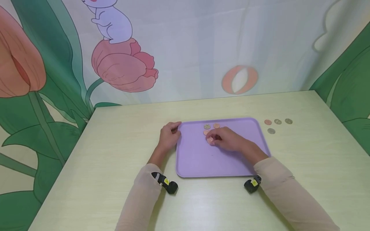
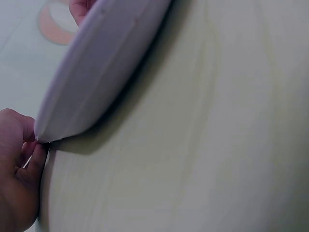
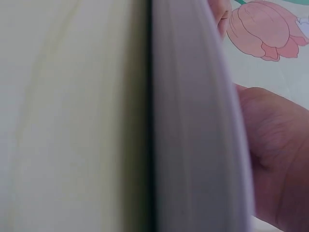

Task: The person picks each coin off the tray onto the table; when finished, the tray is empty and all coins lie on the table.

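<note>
Tulips and a pale rabbit cover the curtain behind a light yellow table (image 1: 115, 134). On it lies a lilac tray (image 1: 202, 160), square to the person. Their left hand (image 1: 169, 136) curls round the tray's far left corner, fingers over the rim, seemingly to keep it from sliding. Their right hand (image 1: 226, 138) rests inside the tray near its far edge, fingertips bent down and pinching a copper coin (image 1: 210, 140), though how firmly is hard to see. Three more coins (image 1: 207, 126) sit just beyond it on the tray, close together. Four loose coins (image 1: 277, 122) lie on the table to the right, well apart from the tray, within easy reach of that hand.

Only the head view shows any coins. From the left wrist, the tray's rim fills the frame with the hand's thumb and fingers at its corner; from the right wrist, just the blurred rim and the back of the hand appear.
</note>
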Available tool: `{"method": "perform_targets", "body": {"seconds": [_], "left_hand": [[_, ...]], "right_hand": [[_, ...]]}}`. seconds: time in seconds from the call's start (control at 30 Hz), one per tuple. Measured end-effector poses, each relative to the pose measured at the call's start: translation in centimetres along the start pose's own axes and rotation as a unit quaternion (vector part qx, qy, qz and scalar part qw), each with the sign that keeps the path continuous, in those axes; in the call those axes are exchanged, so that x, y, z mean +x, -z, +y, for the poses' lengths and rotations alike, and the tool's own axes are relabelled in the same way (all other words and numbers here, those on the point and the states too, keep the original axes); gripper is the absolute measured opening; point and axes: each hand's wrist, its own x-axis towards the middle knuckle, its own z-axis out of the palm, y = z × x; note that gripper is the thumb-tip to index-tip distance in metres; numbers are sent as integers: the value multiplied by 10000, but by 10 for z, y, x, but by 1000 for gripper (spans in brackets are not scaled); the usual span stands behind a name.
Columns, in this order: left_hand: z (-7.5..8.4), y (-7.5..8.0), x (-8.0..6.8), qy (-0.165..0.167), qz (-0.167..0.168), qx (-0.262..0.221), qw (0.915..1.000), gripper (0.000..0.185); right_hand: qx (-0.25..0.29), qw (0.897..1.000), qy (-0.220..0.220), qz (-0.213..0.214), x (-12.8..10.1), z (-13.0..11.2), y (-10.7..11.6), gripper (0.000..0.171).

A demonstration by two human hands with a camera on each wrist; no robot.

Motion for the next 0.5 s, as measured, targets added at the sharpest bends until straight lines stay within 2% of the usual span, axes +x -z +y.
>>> {"method": "perform_targets", "body": {"seconds": [0.27, 0.5], "left_hand": [[1, 1, 0, 38, 14, 5, 10000, 45], [3, 1, -1, 39, 43, 57, 10000, 45]], "right_hand": [[347, 9975, -333, 513, -12, 2, 15, 26], [485, 9927, -762, 803, -36, 6, 39, 29]]}}
